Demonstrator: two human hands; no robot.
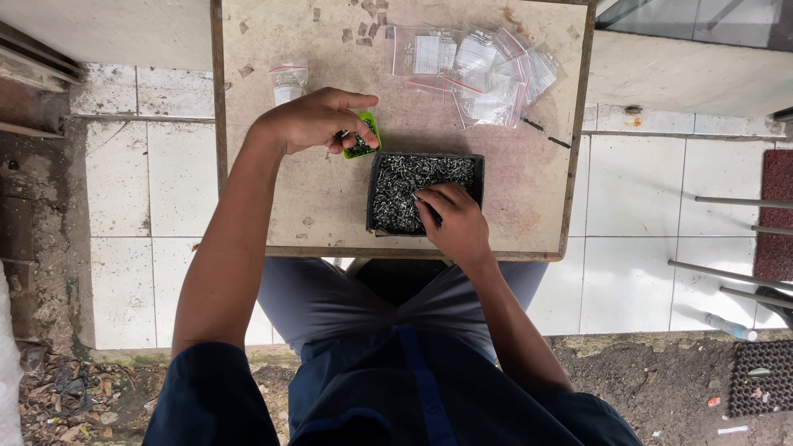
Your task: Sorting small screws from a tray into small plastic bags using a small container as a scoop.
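Worn square brown wooden table [330, 206] over white floor tiles, person seated at its near edge. Left hand [318, 120] holds a small green plastic cup [363, 136] filled with small dark metal screws, thumb and fingers clamped around its rim, just left of the black rectangular tray [380, 198]. The tray sits near the table's near edge, packed with small grey metal screws [413, 177]. Right hand [454, 223] rests inside the tray at its near-right corner, fingertips pressed together into the screws; can't tell whether any are pinched. Beyond the tray, a loose heap of clear zip bags with red strips [483, 74] lies at the far right; a single clear bag [287, 81] far left. Nothing lies between hands and tray.
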